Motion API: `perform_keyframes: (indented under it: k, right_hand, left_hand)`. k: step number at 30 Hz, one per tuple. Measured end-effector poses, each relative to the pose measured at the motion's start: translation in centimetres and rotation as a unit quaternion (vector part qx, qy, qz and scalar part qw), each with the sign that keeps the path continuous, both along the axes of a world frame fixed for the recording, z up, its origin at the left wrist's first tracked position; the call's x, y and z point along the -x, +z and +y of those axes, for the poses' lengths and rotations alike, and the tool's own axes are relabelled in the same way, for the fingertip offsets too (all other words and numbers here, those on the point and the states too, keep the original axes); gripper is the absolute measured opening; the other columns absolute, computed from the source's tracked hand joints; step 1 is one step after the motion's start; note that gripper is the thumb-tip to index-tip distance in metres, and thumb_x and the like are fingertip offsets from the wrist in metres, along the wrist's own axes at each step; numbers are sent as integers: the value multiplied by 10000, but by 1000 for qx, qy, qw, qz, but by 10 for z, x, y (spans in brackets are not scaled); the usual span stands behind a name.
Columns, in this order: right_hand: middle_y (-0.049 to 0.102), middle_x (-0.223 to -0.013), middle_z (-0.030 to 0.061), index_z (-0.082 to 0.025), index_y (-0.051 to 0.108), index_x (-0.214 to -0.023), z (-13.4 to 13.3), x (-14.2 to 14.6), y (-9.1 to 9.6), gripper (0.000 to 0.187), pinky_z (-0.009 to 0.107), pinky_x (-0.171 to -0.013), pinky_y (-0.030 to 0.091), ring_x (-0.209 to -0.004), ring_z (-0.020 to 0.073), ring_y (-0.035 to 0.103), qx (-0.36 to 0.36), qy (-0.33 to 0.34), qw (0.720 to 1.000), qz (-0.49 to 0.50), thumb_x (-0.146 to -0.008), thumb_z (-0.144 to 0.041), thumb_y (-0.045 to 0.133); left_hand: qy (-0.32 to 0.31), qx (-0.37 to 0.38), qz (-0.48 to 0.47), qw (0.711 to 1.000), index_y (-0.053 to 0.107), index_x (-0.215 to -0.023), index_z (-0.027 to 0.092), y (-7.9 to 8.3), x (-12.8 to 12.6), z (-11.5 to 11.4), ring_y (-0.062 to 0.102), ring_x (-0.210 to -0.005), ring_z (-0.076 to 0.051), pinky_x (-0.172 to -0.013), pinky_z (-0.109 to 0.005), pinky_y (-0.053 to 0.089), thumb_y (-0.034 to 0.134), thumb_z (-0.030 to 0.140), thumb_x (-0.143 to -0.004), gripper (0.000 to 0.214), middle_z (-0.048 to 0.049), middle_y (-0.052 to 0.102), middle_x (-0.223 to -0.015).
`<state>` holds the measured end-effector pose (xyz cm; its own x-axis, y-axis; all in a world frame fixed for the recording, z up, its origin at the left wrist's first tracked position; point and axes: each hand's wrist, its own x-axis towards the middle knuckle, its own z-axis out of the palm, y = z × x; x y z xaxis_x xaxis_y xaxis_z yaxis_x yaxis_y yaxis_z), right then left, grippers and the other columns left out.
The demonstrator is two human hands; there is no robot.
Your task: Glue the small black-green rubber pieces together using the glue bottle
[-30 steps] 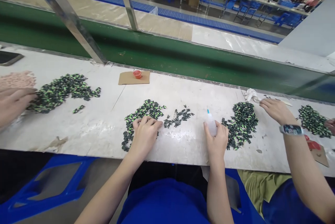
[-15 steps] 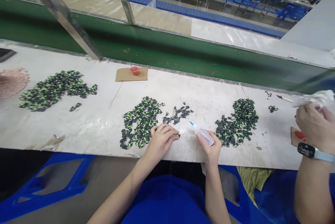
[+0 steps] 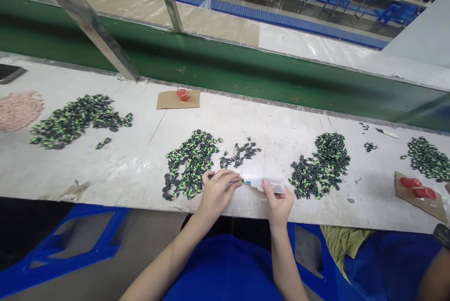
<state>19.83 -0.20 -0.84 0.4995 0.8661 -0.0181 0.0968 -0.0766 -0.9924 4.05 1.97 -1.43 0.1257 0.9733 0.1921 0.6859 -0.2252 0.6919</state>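
Right hand point(image 3: 280, 203) grips bottle point(image 3: 277, 184), nozzle point(image 3: 248, 182) toward left hand point(image 3: 215, 193).

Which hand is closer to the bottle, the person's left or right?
Right. The right hand is wrapped around the bottle; the left hand is just beyond its blue tip, pinching a small piece.

Knife point(image 3: 387, 133): beyond the right hand point(image 3: 280, 203), well to its right
Pink pile point(image 3: 20, 111): far left of the left hand point(image 3: 216, 195)
Metal post point(image 3: 86, 19): leaning — beyond the left hand, leftward
Green panel point(image 3: 246, 65): running lengthwise beyond both hands
Blue stool point(image 3: 96, 255): below the left hand — leftward
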Motion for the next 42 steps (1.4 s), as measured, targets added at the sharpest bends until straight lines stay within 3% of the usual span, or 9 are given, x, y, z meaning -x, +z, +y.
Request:
perform_keyframes:
  k: [22,31,37,42]
  right_hand:
    - [634,-569,30,-127,661,-621,4,1,3,353,278,-528,471,-537,157,548,31,-18,999,9,-662,-469,736]
    - [619,-559,22,-133,652,-602,4,1,3,355,272,-508,449,-529,154,530,29,6,1000,-11,-667,-474,728]
    - [584,-532,7,-138,619,-585,4,1,0,357,264,-505,430,-531,153,530,21,-17,1000,-6,-674,-469,720]
    - [678,-747,59,-134,650,-823,5,-11,-8,376,297,-594,490,-683,195,618,-26,-101,994,14,-707,-490,682]
  left_hand:
    - [14,6,2,1000,715,-805,282,0,-2,1,658,-941,-214,-865,-409,281,665,182,-826,113,24,761,-873]
    - [21,5,-3,1000,710,-802,281,-2,-2,0,652,-941,-216,-878,-414,285,662,208,-828,91,11,761,-881]
    - [22,0,0,1000,705,-795,283,-2,-2,0,653,-936,-217,-868,-418,284,663,191,-826,106,15,760,-873]
    - [11,7,1,1000,695,-853,271,-4,-3,0,640,-965,-222,-871,-417,290,659,167,-827,113,12,756,-900]
